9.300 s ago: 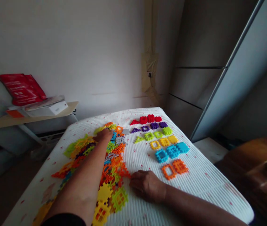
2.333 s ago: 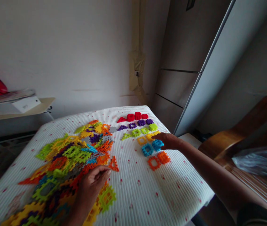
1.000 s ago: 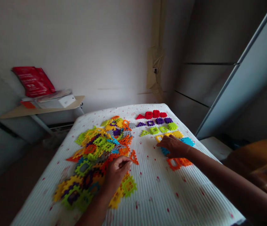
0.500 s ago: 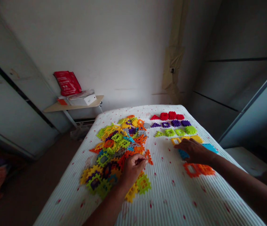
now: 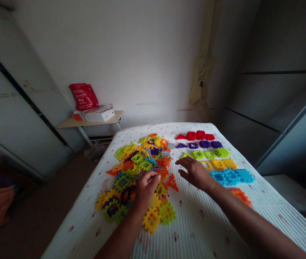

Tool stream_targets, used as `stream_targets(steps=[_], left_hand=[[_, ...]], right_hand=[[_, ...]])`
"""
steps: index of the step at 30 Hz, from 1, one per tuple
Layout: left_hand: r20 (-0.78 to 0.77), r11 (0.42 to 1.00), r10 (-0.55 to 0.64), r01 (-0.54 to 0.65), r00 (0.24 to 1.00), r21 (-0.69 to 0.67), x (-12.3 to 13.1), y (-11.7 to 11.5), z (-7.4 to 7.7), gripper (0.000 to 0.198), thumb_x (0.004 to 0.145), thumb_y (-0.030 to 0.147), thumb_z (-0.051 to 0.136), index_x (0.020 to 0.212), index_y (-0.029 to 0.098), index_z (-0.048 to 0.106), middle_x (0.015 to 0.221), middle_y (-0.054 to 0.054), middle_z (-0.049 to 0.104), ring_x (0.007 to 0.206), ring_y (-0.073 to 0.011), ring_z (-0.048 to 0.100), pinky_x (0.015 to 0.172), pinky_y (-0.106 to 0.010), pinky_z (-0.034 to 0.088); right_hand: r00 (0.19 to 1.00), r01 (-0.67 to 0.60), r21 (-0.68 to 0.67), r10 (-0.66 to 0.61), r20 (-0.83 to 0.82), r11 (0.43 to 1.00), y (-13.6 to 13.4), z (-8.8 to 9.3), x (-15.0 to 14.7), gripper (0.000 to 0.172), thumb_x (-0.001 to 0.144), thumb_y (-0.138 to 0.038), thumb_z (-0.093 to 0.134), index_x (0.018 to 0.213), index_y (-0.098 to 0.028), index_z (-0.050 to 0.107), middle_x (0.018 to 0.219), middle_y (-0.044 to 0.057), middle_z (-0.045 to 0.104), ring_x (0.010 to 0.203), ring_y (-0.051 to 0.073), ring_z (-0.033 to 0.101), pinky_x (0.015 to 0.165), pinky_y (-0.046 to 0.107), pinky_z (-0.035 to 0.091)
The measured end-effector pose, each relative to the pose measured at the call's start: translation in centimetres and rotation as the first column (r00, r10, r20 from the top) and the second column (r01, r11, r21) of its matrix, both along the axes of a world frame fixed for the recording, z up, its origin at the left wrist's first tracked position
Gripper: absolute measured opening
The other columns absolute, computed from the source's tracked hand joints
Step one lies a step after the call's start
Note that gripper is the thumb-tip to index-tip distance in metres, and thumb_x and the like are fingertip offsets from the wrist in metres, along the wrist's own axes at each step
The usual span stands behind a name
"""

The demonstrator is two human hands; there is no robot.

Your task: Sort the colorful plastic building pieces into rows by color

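Observation:
My left hand [image 5: 146, 189] is closed over the right side of a mixed pile of interlocking plastic building pieces [image 5: 142, 165]. Its thumb and fingertips press together, and I cannot make out whether anything is between them. An orange triangular piece [image 5: 172, 182] lies at the pile's edge, just right of that hand. My right hand [image 5: 194, 172] hovers between the pile and the sorted rows, fingers apart with nothing in them. Nearest to it are yellow pieces [image 5: 219, 164] and blue pieces [image 5: 232, 177]. Its forearm partly covers the orange pieces [image 5: 241, 196].
Further back are rows of green pieces [image 5: 222, 152], purple pieces [image 5: 205, 144] and red pieces [image 5: 200, 135]. All lie on a white ribbed bed cover [image 5: 193, 230] with red specks. A small side table [image 5: 69, 123] holds a red bag [image 5: 84, 97] and a white box [image 5: 100, 114].
My right hand has moved left, away from the yellow and blue pieces and towards the pile. My left hand stays pinched over the pile. The view has shifted slightly.

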State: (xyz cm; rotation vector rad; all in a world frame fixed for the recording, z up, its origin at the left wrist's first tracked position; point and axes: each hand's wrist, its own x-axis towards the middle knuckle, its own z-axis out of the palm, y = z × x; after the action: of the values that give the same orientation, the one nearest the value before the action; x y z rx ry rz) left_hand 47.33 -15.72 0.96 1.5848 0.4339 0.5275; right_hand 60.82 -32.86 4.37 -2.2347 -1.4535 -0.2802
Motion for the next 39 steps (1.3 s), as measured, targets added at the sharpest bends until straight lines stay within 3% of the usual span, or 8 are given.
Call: stream_targets(steps=[6,12,14,17,22,27,31,39], left_hand=[[0.062,0.979,0.203,-0.202,0.977,-0.02,-0.2,2.5,-0.1,0.028,0.069,0.042,0.063,0.082,0.017,0.061,0.064,0.001,0.059,0.057,-0.0112,0.05,0.055,-0.023,0.039],[0.087,0.964,0.262,-0.258,0.961,-0.055,-0.5,4.1,-0.2,0.029,0.068,0.041,0.065,0.085,0.018,0.063,0.062,0.001,0.06,0.059,-0.0127,0.054,0.056,-0.023,0.042],[0.084,0.967,0.25,-0.244,0.965,-0.078,-0.4,4.3,-0.2,0.03,0.068,0.041,0.064,0.086,0.017,0.064,0.063,0.0,0.061,0.057,-0.0121,0.054,0.054,-0.023,0.042],[0.065,0.975,0.2,-0.192,0.978,-0.116,-0.3,4.1,0.0,0.033,0.067,0.042,0.065,0.086,0.015,0.064,0.067,-0.003,0.064,0.055,-0.0119,0.054,0.051,-0.023,0.042],[0.03,0.986,0.055,-0.05,0.998,-0.157,-0.4,2.8,0.9,0.036,0.068,0.046,0.065,0.083,0.013,0.065,0.072,-0.005,0.066,0.055,-0.013,0.057,0.046,-0.023,0.041],[0.021,0.98,-0.08,0.083,0.997,-0.182,-0.8,1.8,1.6,0.04,0.066,0.045,0.069,0.088,0.013,0.065,0.063,-0.003,0.063,0.053,-0.0129,0.055,0.047,-0.023,0.041],[0.018,0.971,-0.124,0.125,0.992,-0.206,-1.0,1.9,1.3,0.036,0.068,0.042,0.068,0.09,0.013,0.064,0.057,0.0,0.06,0.049,-0.0105,0.052,0.046,-0.021,0.038],[-0.003,0.963,-0.171,0.166,0.985,-0.212,-1.0,2.1,0.6,0.029,0.07,0.041,0.067,0.083,0.015,0.061,0.054,0.001,0.059,0.047,-0.0089,0.05,0.045,-0.019,0.036]], right_hand=[[0.975,0.186,-0.06,-0.192,-0.115,0.981,9.3,-1.9,-1.0,0.028,0.084,-0.025,0.055,0.111,-0.019,0.061,0.105,0.009,0.067,0.092,0.021,0.064,0.076,0.028,0.048],[0.942,0.276,-0.192,-0.304,-0.139,0.942,13.0,-3.2,-0.5,0.023,0.08,-0.029,0.06,0.101,-0.022,0.064,0.097,0.008,0.07,0.082,0.02,0.065,0.067,0.025,0.045],[0.935,0.305,-0.139,-0.324,-0.142,0.942,12.6,-3.4,-0.4,0.019,0.081,-0.03,0.059,0.099,-0.023,0.064,0.092,0.006,0.071,0.077,0.019,0.064,0.065,0.024,0.044],[0.96,0.272,0.053,-0.268,-0.076,0.961,10.9,-3.6,-0.8,0.014,0.083,-0.029,0.058,0.093,-0.021,0.064,0.088,0.006,0.069,0.077,0.018,0.062,0.066,0.024,0.043],[0.979,-0.004,0.314,-0.061,0.195,0.95,7.1,-3.7,-2.8,0.016,0.09,-0.023,0.049,0.09,-0.018,0.064,0.088,0.008,0.067,0.077,0.017,0.06,0.068,0.026,0.045],[0.921,-0.169,0.341,0.024,0.39,0.925,4.8,-3.6,-4.5,0.018,0.092,-0.019,0.046,0.097,-0.018,0.064,0.099,0.01,0.067,0.079,0.016,0.06,0.068,0.029,0.047],[0.94,-0.179,0.357,0.052,0.337,0.917,4.1,-3.8,-4.9,0.02,0.092,-0.018,0.045,0.102,-0.019,0.062,0.107,0.012,0.064,0.089,0.019,0.062,0.074,0.032,0.052],[0.997,-0.053,0.393,0.03,0.065,0.918,2.9,-3.5,-6.2,0.015,0.087,-0.025,0.053,0.099,-0.019,0.06,0.124,0.015,0.055,0.103,0.023,0.059,0.081,0.036,0.054]])
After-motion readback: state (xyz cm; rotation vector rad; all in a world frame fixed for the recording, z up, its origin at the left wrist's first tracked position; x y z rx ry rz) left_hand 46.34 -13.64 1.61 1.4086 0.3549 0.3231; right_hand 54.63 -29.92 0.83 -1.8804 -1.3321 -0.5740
